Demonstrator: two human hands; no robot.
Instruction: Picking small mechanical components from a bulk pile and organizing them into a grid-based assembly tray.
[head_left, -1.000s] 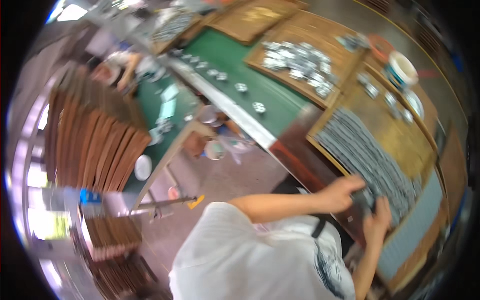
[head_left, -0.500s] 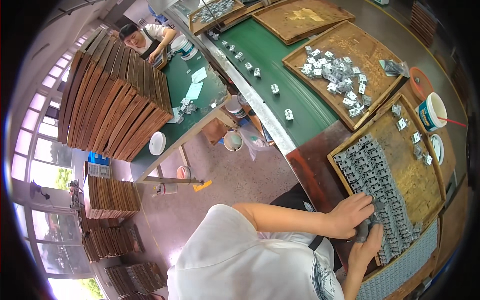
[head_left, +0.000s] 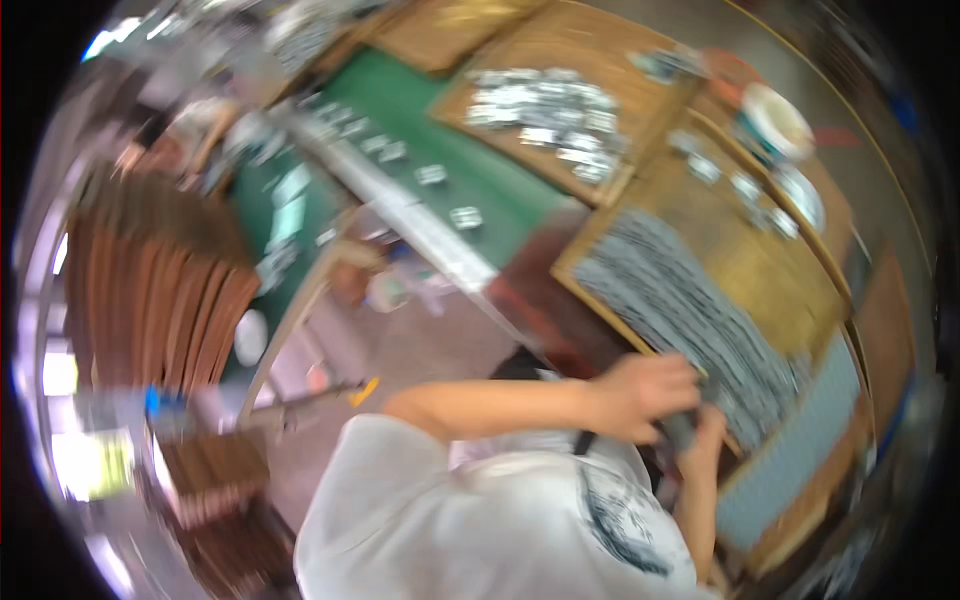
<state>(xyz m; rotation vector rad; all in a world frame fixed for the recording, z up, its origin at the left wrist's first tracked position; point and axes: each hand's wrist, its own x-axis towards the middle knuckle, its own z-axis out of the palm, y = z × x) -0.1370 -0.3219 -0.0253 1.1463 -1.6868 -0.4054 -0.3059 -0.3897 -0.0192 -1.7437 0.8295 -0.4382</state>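
Left hand (head_left: pixel 652 395) and right hand (head_left: pixel 707 440) meet on a dark grey piece (head_left: pixel 681 430) beside your tray (head_left: pixel 795 295).
You have both hands closed round the piece; blur hides exact finger placement. It sits just outside the tray's left edge, toward the near corner, presumably for a two-handed grip close to the rows. Your rows of grey parts (head_left: pixel 685 320) pack tightly along that edge, likely to save room; a few loose parts (head_left: pixel 745 187) lie apart by the right edge, where a white bucket (head_left: pixel 775 125) crowds your access. Farther: heaped metallic parts (head_left: pixel 550 125) in a second tray (head_left: pixel 595 45), spaced parts (head_left: pixel 430 176) on a green belt (head_left: pixel 410 112).
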